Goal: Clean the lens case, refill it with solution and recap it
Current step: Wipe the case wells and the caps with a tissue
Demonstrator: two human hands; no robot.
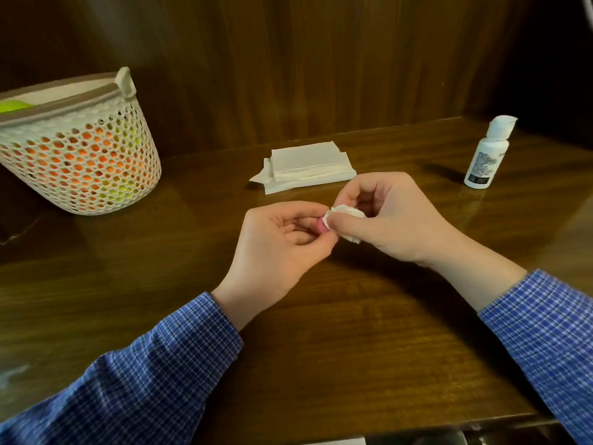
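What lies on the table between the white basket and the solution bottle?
In the head view, a stack of folded white tissues lies between the basket and the bottle, near the back edge of the table.

Lens case [321, 225]: small pink piece, mostly hidden, pinched in curled fingers above the wooden table; can't tell if capped. Crumpled white tissue [345, 220] pressed right against it. Solution bottle [487, 154]: white, dark-printed label, upright at far right of the table, flip cap open, well apart from the case. Stack of folded white tissues [306, 167] lies flat behind the case.
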